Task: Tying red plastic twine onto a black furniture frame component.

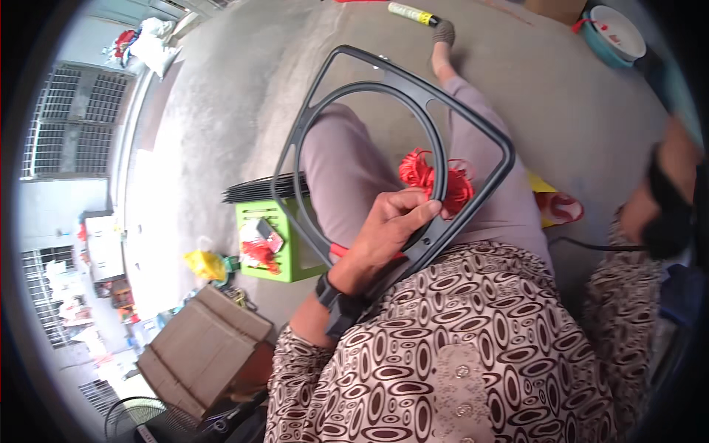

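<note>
My left hand (395,225) is closed on a black plastic frame (484,118), thumb and fingers pinching its lower right part. The frame has rounded corners and a large round opening, and it is tilted above my lap. Behind the ring, by my fingertips, is a bundle of thin red cord (418,168); I cannot tell whether it lies on my thigh or hangs from the hand. A bit of red shows on the frame beside my wrist. My right hand (679,151) is out at the far right edge, blurred, its fingers not readable.
To the left, a green plastic stool (295,266) bears stacked black frames (255,190), red strands and a small box. Closer is a cardboard box (203,347) with a fan (144,421) beside it. A teal tub with a white lid (617,33) stands far right; a yellow-and-red bag (557,207) lies nearer.
</note>
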`<state>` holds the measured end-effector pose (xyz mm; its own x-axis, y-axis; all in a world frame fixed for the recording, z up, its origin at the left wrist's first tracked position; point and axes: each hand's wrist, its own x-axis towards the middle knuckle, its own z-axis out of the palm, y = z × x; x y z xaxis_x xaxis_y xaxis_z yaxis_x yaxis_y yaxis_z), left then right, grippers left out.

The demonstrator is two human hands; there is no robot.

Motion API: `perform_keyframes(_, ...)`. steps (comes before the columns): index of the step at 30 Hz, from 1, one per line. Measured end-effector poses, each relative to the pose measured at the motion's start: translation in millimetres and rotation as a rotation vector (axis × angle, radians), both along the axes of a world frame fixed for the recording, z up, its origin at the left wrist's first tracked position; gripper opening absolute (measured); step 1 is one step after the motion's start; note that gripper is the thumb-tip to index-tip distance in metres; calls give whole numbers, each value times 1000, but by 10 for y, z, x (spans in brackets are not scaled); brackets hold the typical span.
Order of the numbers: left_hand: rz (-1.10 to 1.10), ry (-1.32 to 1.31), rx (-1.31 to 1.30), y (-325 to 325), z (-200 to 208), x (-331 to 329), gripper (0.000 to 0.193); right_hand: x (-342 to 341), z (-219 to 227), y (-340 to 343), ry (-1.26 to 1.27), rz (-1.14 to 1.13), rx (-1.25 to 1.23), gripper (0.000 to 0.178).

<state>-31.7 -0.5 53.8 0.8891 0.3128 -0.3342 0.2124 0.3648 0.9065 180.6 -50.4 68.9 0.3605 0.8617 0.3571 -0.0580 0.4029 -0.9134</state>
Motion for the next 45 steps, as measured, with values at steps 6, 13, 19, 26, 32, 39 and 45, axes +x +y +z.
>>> perform_keyframes(6,40,28,-58,-48,51,4,22,70,-119,8,102,22,-59,31)
perform_keyframes(13,70,95,-89,-100,91,-193,21,593,76,327,-33,134,-181,35)
perform_keyframes(19,58,52,-167,84,-124,-31,24,484,-9,673,42,83,-293,38)
perform_keyframes(26,99,73,-159,98,-160,-105,24,994,63,912,-47,106,-420,42)
perform_keyframes(32,224,72,-130,20,-34,-307,22,350,-473,370,206,82,-735,45)
perform_keyframes(39,193,10,-255,-75,-5,-410,20,314,-577,44,181,353,-854,49)
perform_keyframes(45,228,121,-355,-127,-5,-444,23,-473,-819,-142,42,836,-719,20)
